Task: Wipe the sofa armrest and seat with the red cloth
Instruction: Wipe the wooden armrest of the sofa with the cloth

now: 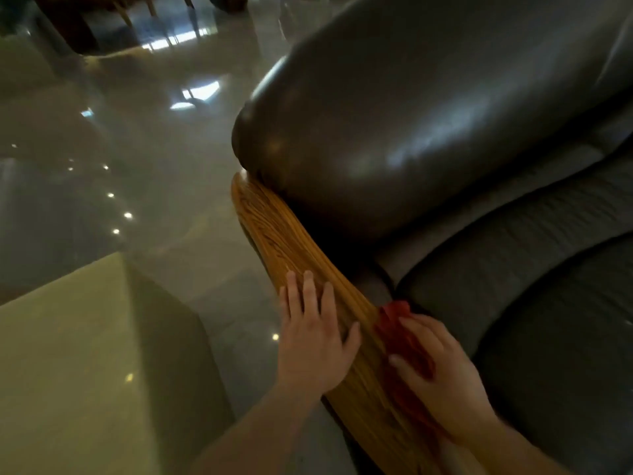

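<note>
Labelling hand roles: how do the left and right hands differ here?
The left hand lies flat with straight, spread fingers; the right hand has curled fingers. The left hand holds nothing, resting bare on the wooden armrest; the right hand grips the red cloth. The left hand sits toward the armrest's outer side, the right hand at its inner edge by the seat cushion. Both are at the armrest's near end.

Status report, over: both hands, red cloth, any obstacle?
Left hand flat on wooden armrest. Right hand grips red cloth against armrest's inner side. No obstacle seen ahead.
</note>
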